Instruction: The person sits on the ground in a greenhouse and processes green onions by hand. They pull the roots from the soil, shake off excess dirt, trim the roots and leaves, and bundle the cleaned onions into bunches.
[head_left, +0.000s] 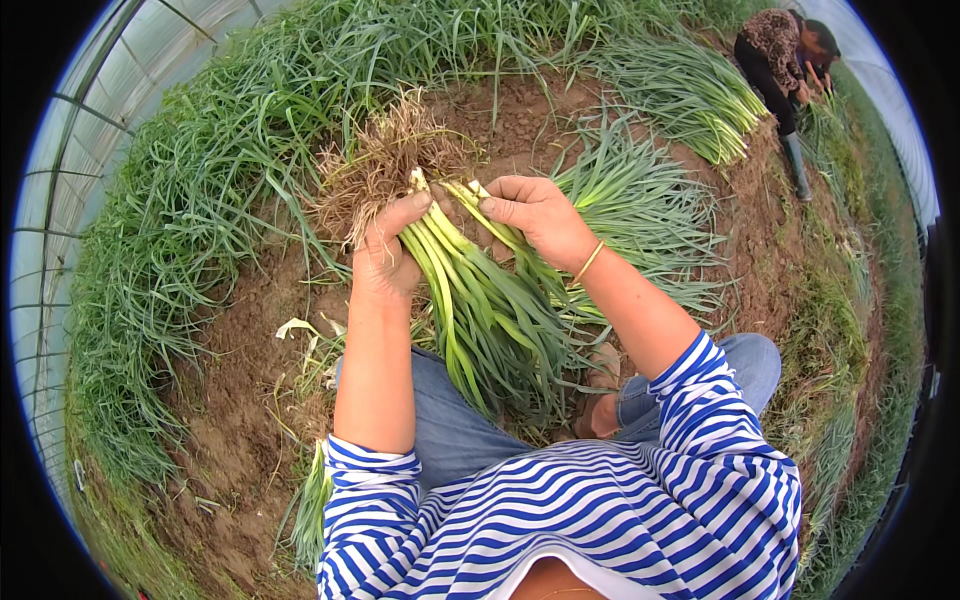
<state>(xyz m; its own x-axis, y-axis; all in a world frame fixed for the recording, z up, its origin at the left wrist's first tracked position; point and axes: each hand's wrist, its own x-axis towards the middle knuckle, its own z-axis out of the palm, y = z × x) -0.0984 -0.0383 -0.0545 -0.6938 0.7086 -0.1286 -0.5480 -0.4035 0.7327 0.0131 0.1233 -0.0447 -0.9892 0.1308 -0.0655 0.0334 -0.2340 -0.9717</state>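
Observation:
My left hand grips a bunch of long green leafy stalks, apparently Chinese chives or young leeks, just below their pale root ends. The leaves hang down over my left thigh. Between the thumb and fingers of my right hand are a few thinner stalks, held a little apart from the bunch. Beyond my left hand lies a heap of brown dry roots. To the right of my right hand, a fanned pile of cut stalks rests on the soil.
Uncut green plants grow at the left and far side. Another laid pile of stalks is at the far right, near a bending person. More stalks lie by my left elbow. Greenhouse film curves along the left.

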